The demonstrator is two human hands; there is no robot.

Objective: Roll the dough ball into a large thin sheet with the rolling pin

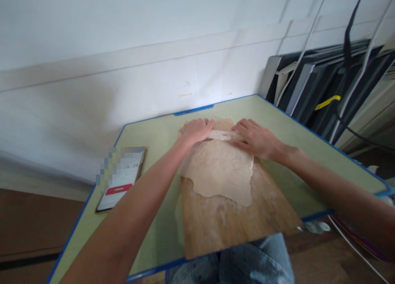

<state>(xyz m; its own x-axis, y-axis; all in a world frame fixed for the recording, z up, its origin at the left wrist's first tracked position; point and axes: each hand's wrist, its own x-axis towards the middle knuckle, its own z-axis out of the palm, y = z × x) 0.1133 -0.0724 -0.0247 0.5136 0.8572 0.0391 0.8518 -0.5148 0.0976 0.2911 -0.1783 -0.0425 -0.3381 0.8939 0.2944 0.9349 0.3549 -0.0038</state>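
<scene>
A flattened sheet of pale dough [224, 168] with an uneven edge lies on a floured wooden board [234, 230]. Across the dough's far end sits a whitish rolling pin [222, 135], its middle showing between my hands. My left hand [197, 130] is closed over the pin's left end, and its fingertips are partly hidden. On the right end, my right hand [254, 138] curls over the pin with bent fingers. Both hands hide the pin's ends.
A smartphone [123, 177] with a lit screen lies left of the board on the green table [160, 152], which has a blue edge. White wall [154, 86] stands behind. Dark flat panels [327, 82] lean at the right, with cables hanging before them. My jeans-covered legs show below.
</scene>
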